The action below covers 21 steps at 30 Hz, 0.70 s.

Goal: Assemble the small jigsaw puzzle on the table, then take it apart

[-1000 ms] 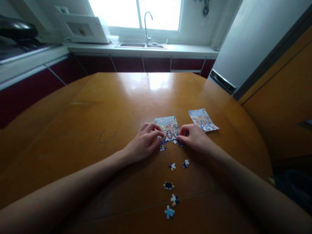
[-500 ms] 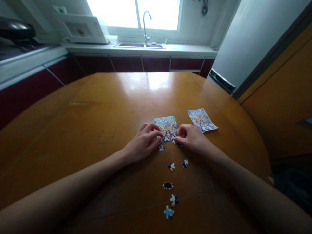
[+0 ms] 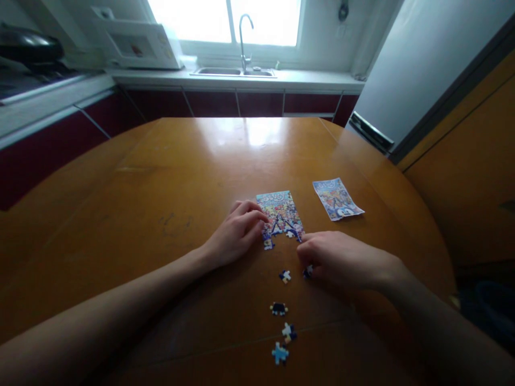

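Observation:
A partly assembled jigsaw puzzle (image 3: pixel 280 212) with a colourful picture lies on the wooden table, its lower edge ragged and gapped. My left hand (image 3: pixel 241 228) rests along its left edge, fingers loosely curved and touching it, holding nothing. Just below the puzzle's lower right corner, my right hand (image 3: pixel 333 254) is closed, its fingertips down on a dark and white puzzle piece (image 3: pixel 308 271) that they partly hide. A loose puzzle piece (image 3: pixel 285 276) lies left of it. Nearer to me are a dark piece (image 3: pixel 278 309), a white and blue piece (image 3: pixel 288 332) and a light blue piece (image 3: pixel 280 353).
A creased paper sheet (image 3: pixel 337 198) with the same kind of picture lies right of the puzzle on the large table (image 3: pixel 181 161). Beyond are a counter with a sink (image 3: pixel 219 71) and a microwave (image 3: pixel 139 47). A fridge (image 3: pixel 434 64) stands at the right.
My right hand has left the puzzle's lower right edge and moved toward me, down to a loose piece. The left hand stays at the puzzle's left edge. The view has shifted slightly.

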Available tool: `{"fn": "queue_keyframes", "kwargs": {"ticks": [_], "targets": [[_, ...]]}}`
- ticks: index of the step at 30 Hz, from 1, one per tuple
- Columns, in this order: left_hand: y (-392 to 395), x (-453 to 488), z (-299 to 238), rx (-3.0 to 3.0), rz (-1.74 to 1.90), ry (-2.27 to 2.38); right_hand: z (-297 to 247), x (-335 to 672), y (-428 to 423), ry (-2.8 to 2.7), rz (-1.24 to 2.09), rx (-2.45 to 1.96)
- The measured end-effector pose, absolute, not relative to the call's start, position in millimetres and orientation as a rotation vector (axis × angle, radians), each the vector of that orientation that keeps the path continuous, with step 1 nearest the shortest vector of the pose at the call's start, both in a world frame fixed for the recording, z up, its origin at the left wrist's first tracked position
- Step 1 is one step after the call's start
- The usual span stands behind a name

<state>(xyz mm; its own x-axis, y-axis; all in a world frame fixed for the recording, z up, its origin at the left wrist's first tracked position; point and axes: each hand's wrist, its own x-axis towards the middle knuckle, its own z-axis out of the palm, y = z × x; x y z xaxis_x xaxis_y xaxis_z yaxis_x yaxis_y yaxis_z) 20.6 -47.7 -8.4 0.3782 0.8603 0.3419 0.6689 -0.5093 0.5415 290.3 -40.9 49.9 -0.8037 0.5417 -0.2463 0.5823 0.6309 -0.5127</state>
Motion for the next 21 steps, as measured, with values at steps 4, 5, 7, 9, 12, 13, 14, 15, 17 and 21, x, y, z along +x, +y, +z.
{"fn": "queue_keyframes", "kwargs": {"ticks": [4,5,7,9,12,13,14,15,17,21], "targets": [[-46.8,20.5,-7.0,2.278,0.886,1.370,47.0,287.2,-42.2,2.775,-0.802,0.933],[-46.7,20.6,-6.7,2.276,0.889,1.369,47.3,287.1,-42.4,2.781,-0.792,0.921],[-46.8,20.9,-6.3,2.276,0.889,1.366,48.6,287.2,-42.6,2.793,-0.800,0.902],[-46.8,21.3,-6.3,2.275,0.892,1.364,49.8,286.5,-41.5,2.776,-0.851,0.906],[-46.9,21.7,-7.0,2.273,0.897,1.355,49.0,282.5,-36.4,2.784,-0.950,0.986],[-46.9,21.6,-7.4,2.277,0.898,1.351,47.4,280.1,-34.0,2.824,-0.980,1.024],[-46.9,21.6,-7.7,2.282,0.898,1.347,44.9,277.1,-31.4,2.881,-1.011,1.068],[-46.9,21.5,-8.1,2.287,0.898,1.344,41.6,273.5,-29.0,2.941,-1.047,1.113],[-47.0,21.5,-8.5,2.298,0.895,1.336,32.9,265.3,-25.2,3.038,-1.127,1.216],[-47.6,22.1,-8.3,2.339,0.885,1.303,14.6,249.8,-23.2,3.145,-1.211,1.266]]}}
